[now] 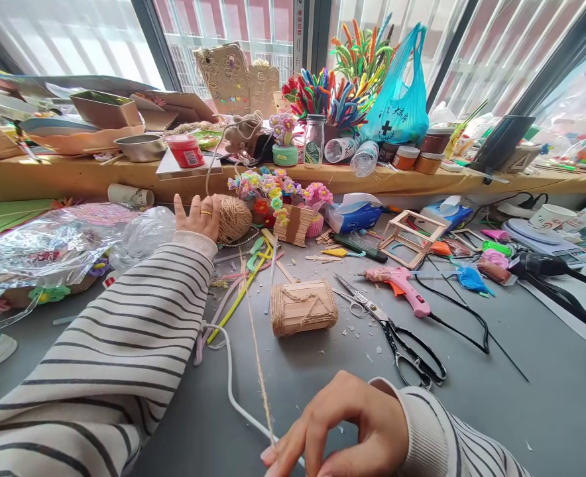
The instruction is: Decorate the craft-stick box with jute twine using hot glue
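My left hand (pixel 197 216) reaches far across the grey table, fingers spread, resting against a ball of jute twine (pixel 233 218). A strand of twine (pixel 256 344) runs from that ball toward me. My right hand (pixel 343 427) at the bottom edge pinches the strand's near end between its fingertips. A small barrel of craft sticks wrapped in twine (pixel 303 306) lies between the two hands. Both sleeves are striped.
Black-handled scissors (pixel 397 338) and a pink glue gun (pixel 402 286) lie right of the barrel. Pipe cleaners (pixel 246 278), paper flowers (pixel 273 189), a wooden stick frame (pixel 412 237) and a tissue pack (pixel 355 213) crowd the middle. A plastic-wrapped bundle (pixel 44 248) sits left. A cluttered wooden shelf (pixel 64 177) runs under the window.
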`<state>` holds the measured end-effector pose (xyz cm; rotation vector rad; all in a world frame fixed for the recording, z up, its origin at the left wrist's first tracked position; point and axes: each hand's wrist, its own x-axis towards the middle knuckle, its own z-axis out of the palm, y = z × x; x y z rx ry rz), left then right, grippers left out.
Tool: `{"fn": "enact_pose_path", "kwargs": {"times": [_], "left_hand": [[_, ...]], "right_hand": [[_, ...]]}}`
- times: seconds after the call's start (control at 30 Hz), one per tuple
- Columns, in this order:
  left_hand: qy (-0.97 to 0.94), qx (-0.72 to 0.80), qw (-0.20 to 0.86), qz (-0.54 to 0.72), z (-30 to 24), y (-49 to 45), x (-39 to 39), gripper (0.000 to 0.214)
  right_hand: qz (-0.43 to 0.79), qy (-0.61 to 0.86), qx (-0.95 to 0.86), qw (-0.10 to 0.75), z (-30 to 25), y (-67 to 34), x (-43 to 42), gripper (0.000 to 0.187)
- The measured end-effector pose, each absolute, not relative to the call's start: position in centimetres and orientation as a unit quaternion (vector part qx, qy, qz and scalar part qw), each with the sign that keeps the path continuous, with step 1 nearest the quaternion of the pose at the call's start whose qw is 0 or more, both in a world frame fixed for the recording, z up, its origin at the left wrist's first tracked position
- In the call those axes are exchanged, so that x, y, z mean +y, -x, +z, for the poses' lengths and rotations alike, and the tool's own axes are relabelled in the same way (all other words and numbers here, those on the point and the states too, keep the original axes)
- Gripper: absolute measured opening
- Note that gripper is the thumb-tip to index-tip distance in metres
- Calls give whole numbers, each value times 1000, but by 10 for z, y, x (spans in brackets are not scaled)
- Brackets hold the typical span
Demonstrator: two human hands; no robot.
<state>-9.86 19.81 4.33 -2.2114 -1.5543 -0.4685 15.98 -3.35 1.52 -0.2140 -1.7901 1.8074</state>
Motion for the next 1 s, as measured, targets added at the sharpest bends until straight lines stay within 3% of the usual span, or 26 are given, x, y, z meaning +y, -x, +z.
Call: {"fn": "enact_pose_path", "kwargs": {"times": [0.33,0.6,0.67,0.77,0.87,1.0], "left_hand": [[818,-522,211,-118,49,100,175,43],[837,-492,206,-123,62,100,139,60],[880,-416,132,-189,67,84,107,47],[923,-273,-97,-252,69,54,51,27],[901,-214,-310,-215,62,34,13,37],[862,-259,-388,-198,51,34,6,49]], "right_hand": [[735,-4,-607,303,20,-164,-33,4],[762,9,-569,308,23,-171,-31,6],[765,29,-559,319,27,-172,-29,6],[767,56,-547,331,30,-173,-28,7],[771,68,-536,337,30,-174,-28,9],[744,126,-532,384,29,-178,-26,10]]}}
